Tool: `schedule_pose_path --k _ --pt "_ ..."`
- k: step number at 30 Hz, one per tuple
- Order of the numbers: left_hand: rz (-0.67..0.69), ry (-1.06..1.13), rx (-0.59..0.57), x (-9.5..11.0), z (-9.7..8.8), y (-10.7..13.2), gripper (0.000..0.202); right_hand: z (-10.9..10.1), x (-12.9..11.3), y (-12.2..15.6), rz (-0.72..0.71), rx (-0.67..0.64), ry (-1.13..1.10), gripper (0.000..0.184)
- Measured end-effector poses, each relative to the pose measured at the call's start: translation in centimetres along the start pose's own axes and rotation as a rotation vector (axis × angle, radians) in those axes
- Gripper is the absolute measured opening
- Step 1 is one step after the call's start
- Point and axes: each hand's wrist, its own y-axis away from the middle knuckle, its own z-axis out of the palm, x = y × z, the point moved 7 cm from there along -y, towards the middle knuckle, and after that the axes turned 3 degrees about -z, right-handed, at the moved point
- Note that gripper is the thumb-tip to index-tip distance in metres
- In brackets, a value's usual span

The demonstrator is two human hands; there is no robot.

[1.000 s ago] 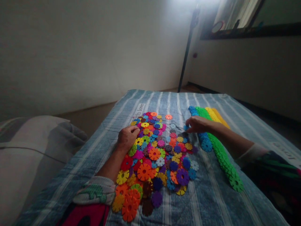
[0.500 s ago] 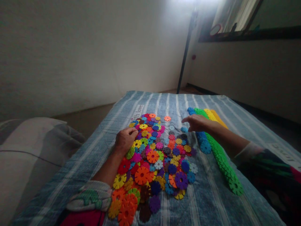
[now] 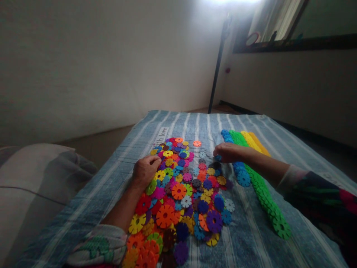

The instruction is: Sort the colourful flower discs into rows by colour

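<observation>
While left hand [image 3: 145, 172] sits between disc pile [image 3: 175, 194] and table's [image 3: 115, 169] left edge, right hand's [image 3: 228, 152] at a blue disc [image 3: 218, 158]; can't tell either grip.

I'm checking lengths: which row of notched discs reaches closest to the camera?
The green row; it extends nearer than the blue row, yellow row and orange row.

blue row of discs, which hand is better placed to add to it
Probably the right hand: it is close to the blue row and at a blue disc. The left hand is farther off, across the pile.
</observation>
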Motion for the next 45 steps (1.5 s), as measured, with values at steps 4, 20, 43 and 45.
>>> schedule_pose_path --k 4,20,43,45 --pt "0.0 -0.006 -0.006 0.1 0.0 0.1 0.026 0.4 0.0 -0.4 -0.121 -0.074 -0.058 0.033" --pt "-0.019 -0.008 -0.015 0.1 0.0 0.1 0.03 0.5 -0.4 -0.3 -0.081 -0.026 -0.018 0.037" --pt "0.003 -0.005 -0.007 0.4 -0.2 0.1 0.028 -4.7 12.0 -5.9 0.306 0.161 -0.026 0.035" --pt "0.006 -0.001 -0.008 0.5 -0.3 0.2 0.028 -4.6 12.3 -6.7 0.331 0.145 -0.028 0.034"
